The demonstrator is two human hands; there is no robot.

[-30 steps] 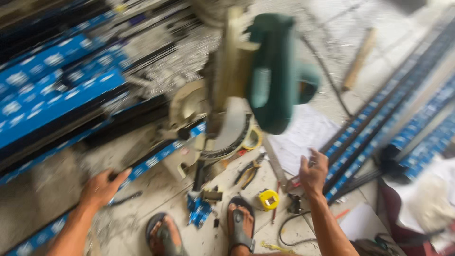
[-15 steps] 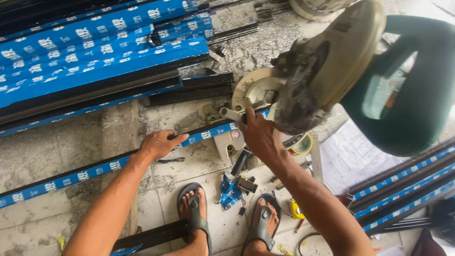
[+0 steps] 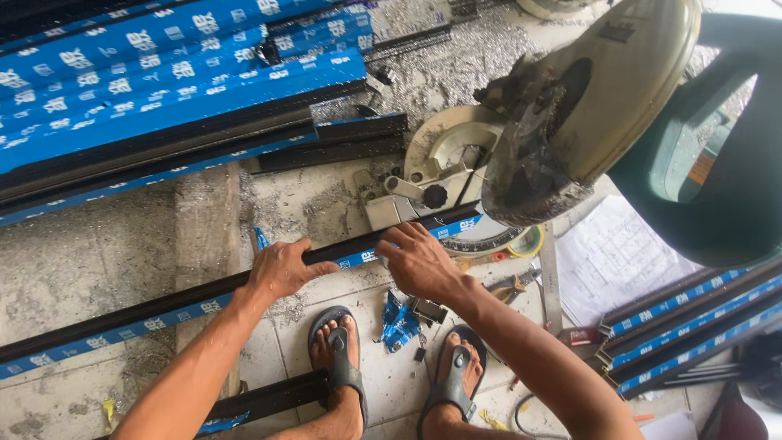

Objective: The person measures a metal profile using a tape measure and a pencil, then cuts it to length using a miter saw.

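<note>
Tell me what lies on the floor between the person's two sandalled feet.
In the head view, a crumpled scrap of blue film lies on the tile between the left foot and right foot, with a small dark metal piece beside it.

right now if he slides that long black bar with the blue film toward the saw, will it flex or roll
The long bar is probably stiff: a straight metal-looking profile. Its flat faces make rolling unlikely. With the left hand and right hand both pressing near one end, the far end may swing, and the film may feel slick.
</note>
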